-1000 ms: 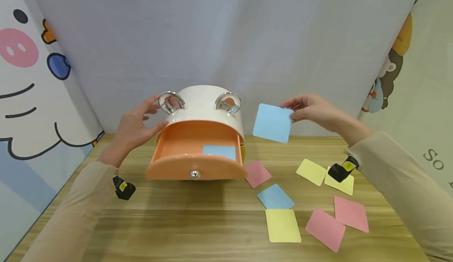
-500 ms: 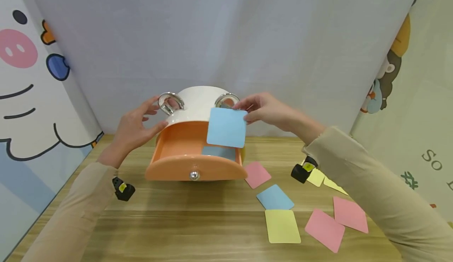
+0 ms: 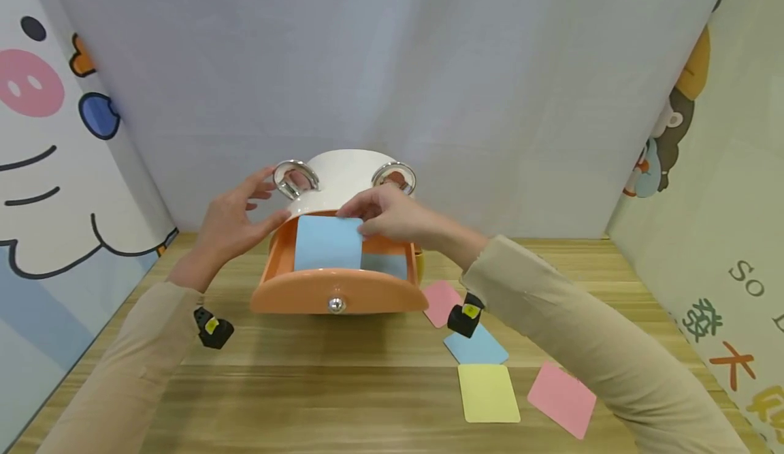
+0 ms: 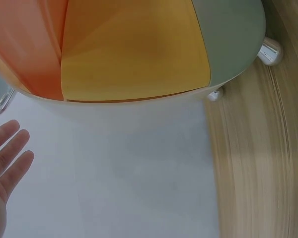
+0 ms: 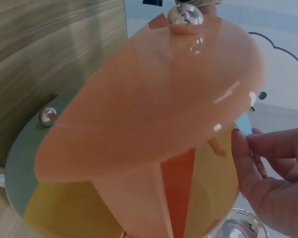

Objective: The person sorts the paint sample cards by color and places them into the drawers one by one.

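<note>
A white cabinet (image 3: 343, 178) with two silver rings on top has its upper orange drawer (image 3: 294, 294) pulled out. My right hand (image 3: 401, 221) pinches a square blue paper card (image 3: 327, 243) by its upper right corner. The card's lower edge is hidden behind the drawer front. Another blue card (image 3: 387, 265) lies inside the drawer on the right. My left hand (image 3: 233, 219) is at the cabinet's left side, thumb at its upper front edge and fingers spread near the left silver ring (image 3: 295, 178). In the left wrist view, the fingers (image 4: 12, 173) are straight.
To the right of the cabinet, a pink card (image 3: 439, 302), a blue card (image 3: 478, 348), a yellow card (image 3: 488, 393) and another pink card (image 3: 562, 399) lie on the wooden table (image 3: 275, 386). My right sleeve passes above this side. A grey curtain (image 3: 490, 66) hangs behind.
My right hand has carried the blue card leftward from beside the cabinet, then down into the open drawer. The left hand stays in place.
</note>
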Demonstrator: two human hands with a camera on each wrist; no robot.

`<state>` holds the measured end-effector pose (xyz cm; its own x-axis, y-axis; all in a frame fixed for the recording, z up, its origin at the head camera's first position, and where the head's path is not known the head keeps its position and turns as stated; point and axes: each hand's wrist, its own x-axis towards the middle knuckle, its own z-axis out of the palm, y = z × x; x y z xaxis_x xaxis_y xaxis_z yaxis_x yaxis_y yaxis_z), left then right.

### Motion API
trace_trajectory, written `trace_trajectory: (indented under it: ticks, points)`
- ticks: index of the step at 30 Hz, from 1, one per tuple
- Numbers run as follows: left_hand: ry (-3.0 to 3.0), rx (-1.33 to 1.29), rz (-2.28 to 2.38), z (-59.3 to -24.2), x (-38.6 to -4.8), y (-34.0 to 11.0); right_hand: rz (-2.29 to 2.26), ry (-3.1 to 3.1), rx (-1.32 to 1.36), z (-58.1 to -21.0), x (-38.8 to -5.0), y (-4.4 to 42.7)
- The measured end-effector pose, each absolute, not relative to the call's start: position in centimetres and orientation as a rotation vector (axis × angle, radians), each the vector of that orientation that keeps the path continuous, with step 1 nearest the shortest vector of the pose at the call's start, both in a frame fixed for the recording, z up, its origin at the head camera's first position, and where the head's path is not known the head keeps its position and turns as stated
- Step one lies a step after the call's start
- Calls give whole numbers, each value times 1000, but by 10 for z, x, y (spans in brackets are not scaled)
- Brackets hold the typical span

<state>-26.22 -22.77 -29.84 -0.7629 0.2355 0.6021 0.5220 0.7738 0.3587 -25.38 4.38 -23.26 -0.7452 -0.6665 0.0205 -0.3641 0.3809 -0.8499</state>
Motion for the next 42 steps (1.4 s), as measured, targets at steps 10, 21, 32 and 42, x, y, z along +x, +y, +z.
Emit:
trace_trajectory:
  ticks: [10, 21, 32, 42]
  points:
    - [-2415, -573, -716, -300, -263, -228, -1313, 2309, -911, -247, -244, 28]
    - [-2429, -565, -709, -299, -262, -228, -1284, 2385, -870, -259, -242, 24]
    - [-2421, -568, -707, -298, -262, -228, -1129, 2477, -1060, -258, -245, 31]
    - [-2424, -572, -700, -300, -263, -229, -1290, 2438, -1187, -249, -248, 68]
